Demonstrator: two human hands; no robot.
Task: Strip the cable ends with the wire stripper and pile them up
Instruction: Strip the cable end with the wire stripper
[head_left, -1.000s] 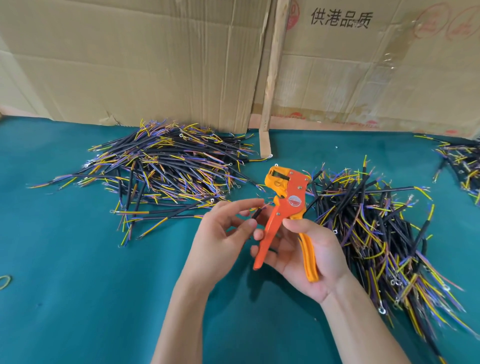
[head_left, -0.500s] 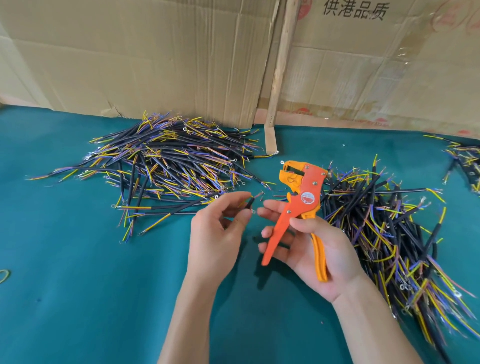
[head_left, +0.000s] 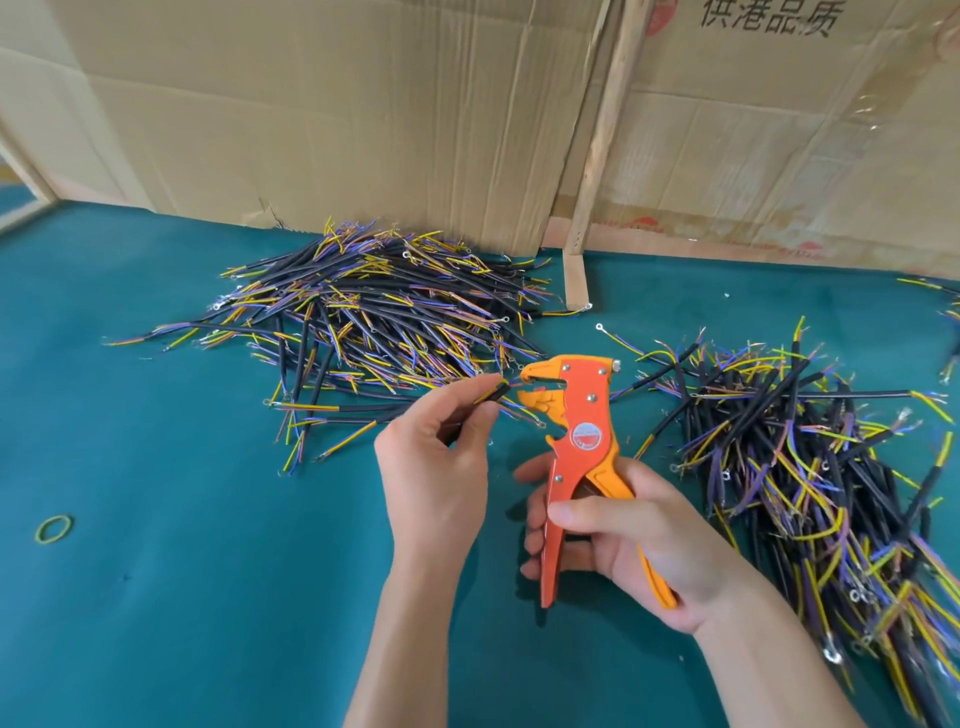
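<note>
My right hand (head_left: 618, 540) grips the handles of the orange wire stripper (head_left: 576, 441), which stands upright with its jaws pointing left. My left hand (head_left: 441, 467) pinches a short black cable (head_left: 491, 399) between thumb and fingers, and the cable's coloured wire ends sit at the stripper's jaws. A big pile of black cables with yellow, blue and purple ends (head_left: 374, 322) lies beyond my left hand. A second pile of the same cables (head_left: 810, 457) spreads to the right of my right hand.
The teal table top (head_left: 208, 597) carries a yellow-green rubber band (head_left: 53, 528) at the left. Flattened cardboard sheets (head_left: 363, 104) and a wooden strip (head_left: 597, 156) stand along the back edge. A few more cables (head_left: 950, 322) lie at the far right edge.
My right hand has turned the stripper more upright. My left hand has brought the cable's end up to the jaws. The camera has tilted down a little.
</note>
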